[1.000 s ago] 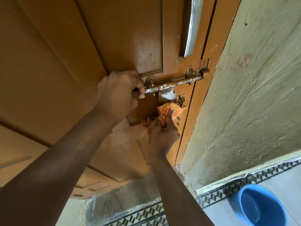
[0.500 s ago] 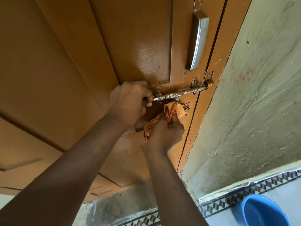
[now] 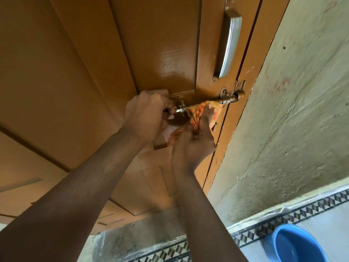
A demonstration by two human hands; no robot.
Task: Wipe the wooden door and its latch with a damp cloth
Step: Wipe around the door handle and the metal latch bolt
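The brown wooden door (image 3: pixel 94 72) fills the upper left of the head view. Its metal sliding latch (image 3: pixel 229 100) runs across the door's right edge into the frame. My left hand (image 3: pixel 147 114) is closed around the latch's handle end. My right hand (image 3: pixel 196 137) holds an orange patterned cloth (image 3: pixel 198 112) pressed up against the middle of the latch bolt, covering that part. A silver pull handle (image 3: pixel 229 46) is fixed above the latch.
A rough plastered wall (image 3: pixel 292 120) stands right of the door frame. A blue plastic basin (image 3: pixel 296 244) sits on the tiled floor at the bottom right, beside a patterned tile border (image 3: pixel 283 218).
My right hand has lifted the cloth from below the latch up onto the bolt. My left hand stays on the latch handle. The view has tilted slightly upward.
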